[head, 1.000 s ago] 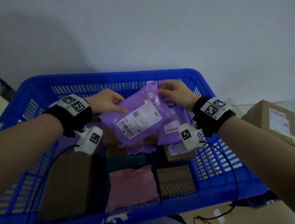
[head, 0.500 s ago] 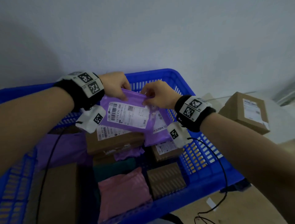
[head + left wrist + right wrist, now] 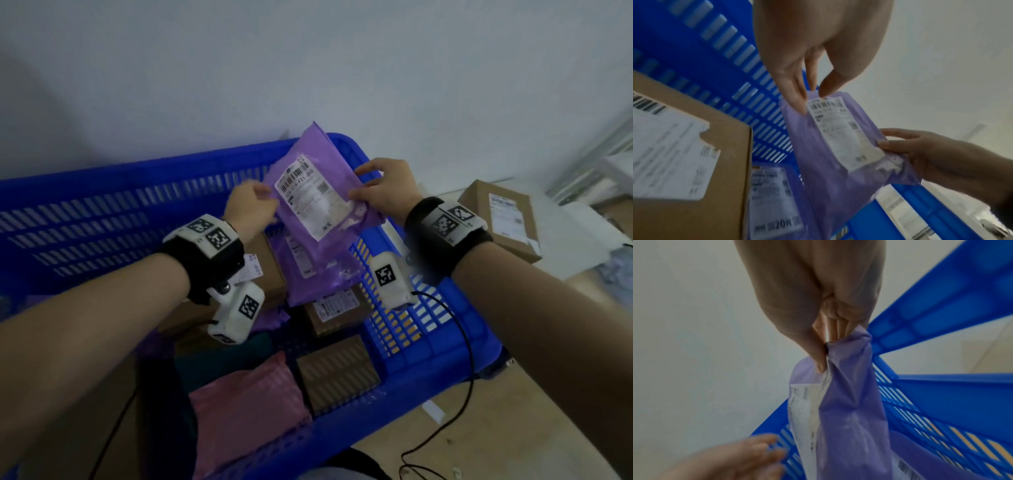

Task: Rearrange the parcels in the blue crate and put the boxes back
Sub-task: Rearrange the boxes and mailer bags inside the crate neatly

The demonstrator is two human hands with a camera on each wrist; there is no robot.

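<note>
A purple parcel (image 3: pixel 320 156) with a white label is held upright over the back right corner of the blue crate (image 3: pixel 137 171). My right hand (image 3: pixel 376 192) pinches its right edge between thumb and fingers, seen close in the right wrist view (image 3: pixel 824 356) on the crumpled purple parcel (image 3: pixel 849 402). My left hand (image 3: pixel 255 205) is at the parcel's left edge. In the left wrist view the left hand (image 3: pixel 812 97) has straight fingertips (image 3: pixel 800 105) touching the parcel (image 3: pixel 828 170) beside its label, not gripping. A brown box (image 3: pixel 269 267) lies below the left hand.
In the crate lie another purple parcel (image 3: pixel 308 263), a small labelled box (image 3: pixel 337 308), a ribbed brown box (image 3: pixel 337 373), a pink parcel (image 3: pixel 250 407) and a dark teal parcel (image 3: pixel 222 356). A labelled cardboard box (image 3: pixel 503 216) sits outside to the right. Cables (image 3: pixel 469 394) hang from my wrists.
The purple parcel has swung from lying across to standing upright and has moved right, toward the crate's back right corner. My left hand's grip has loosened to a touch.
</note>
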